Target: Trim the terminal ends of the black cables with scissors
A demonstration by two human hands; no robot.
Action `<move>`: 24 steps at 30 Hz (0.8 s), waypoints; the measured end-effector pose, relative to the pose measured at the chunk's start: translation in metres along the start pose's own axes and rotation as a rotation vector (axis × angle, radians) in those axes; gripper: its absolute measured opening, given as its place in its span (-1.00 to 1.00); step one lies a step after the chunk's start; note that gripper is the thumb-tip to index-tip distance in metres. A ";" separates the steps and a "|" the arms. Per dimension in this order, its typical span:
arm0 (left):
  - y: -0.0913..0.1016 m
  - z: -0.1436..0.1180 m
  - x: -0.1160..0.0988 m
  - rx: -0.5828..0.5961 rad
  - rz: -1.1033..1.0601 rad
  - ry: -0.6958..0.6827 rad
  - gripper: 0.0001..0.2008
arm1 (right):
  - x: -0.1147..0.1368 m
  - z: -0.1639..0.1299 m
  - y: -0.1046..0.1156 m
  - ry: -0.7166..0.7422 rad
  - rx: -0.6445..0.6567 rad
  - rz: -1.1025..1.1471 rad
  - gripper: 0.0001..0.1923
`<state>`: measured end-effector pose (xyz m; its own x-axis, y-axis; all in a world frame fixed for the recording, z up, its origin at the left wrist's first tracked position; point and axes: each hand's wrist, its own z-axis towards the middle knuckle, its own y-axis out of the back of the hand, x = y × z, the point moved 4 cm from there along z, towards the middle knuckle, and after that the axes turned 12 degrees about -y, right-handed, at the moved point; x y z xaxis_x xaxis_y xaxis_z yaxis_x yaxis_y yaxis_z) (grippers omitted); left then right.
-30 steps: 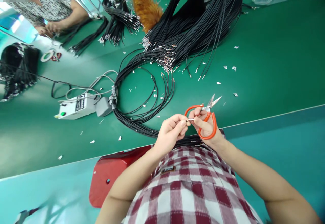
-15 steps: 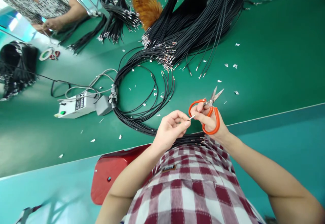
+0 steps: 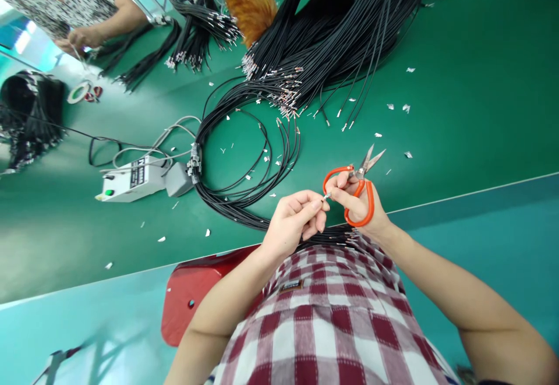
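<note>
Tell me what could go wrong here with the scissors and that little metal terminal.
1. The right hand holds the scissors with blades apart, near the left hand; a slip could nick a finger.
2. The terminal is pinched only at fingertips, so it may drop among the scraps.
3. Cables looped close by could snag a wrist.

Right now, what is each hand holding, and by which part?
Right hand holds the scissors by the orange handles; both hands pinch a small metal wire tip; left hand.
</note>
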<state>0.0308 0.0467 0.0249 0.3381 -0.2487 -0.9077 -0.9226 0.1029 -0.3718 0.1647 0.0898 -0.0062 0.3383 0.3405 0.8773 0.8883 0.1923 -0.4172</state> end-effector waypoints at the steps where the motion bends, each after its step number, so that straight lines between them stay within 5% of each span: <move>1: -0.001 0.000 0.000 -0.001 -0.007 0.010 -0.64 | -0.001 0.000 0.000 -0.005 0.003 0.009 -0.60; 8: -0.002 0.001 -0.002 -0.005 -0.011 0.023 -0.65 | 0.001 0.000 0.001 0.005 0.019 -0.013 -0.65; 11: 0.000 0.001 -0.005 -0.041 -0.007 -0.021 -0.66 | 0.020 -0.009 0.013 0.010 0.024 -0.260 -0.64; 18: 0.002 0.003 -0.005 -0.063 0.038 -0.058 -0.64 | 0.040 -0.041 0.032 -0.223 0.110 -1.282 -0.61; 24: -0.001 0.002 -0.003 -0.074 0.106 -0.029 -0.60 | 0.038 -0.031 0.012 -0.334 0.213 -1.302 -0.52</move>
<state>0.0307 0.0496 0.0279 0.2422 -0.2126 -0.9467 -0.9643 0.0551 -0.2590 0.1980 0.0762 0.0296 -0.8192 0.0035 0.5735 0.4278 0.6697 0.6070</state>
